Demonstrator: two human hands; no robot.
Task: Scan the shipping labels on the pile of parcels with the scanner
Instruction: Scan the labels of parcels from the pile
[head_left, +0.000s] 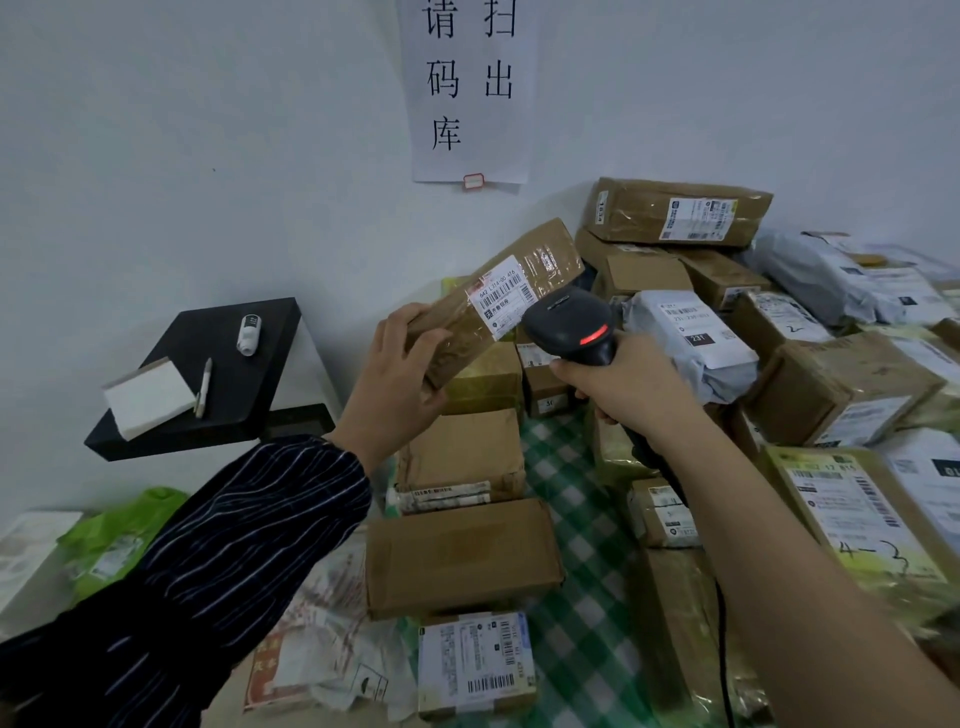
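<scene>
The left hand (395, 374) has its fingers curled round the lower end of one brown parcel (457, 322), held up and tilted. The right hand (623, 389) grips the handle of the one scanner (569, 322); its head, red light on, is just beside the parcel's label (501, 299). Under and behind them lies the pile (675, 213) of other packages, too many to count surely. One paper sign (470, 88) hangs on the wall (208, 130)

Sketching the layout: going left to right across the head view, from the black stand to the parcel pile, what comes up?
Notepad, pen, small white device, left hand, scanner, grey mailer bag.
</scene>
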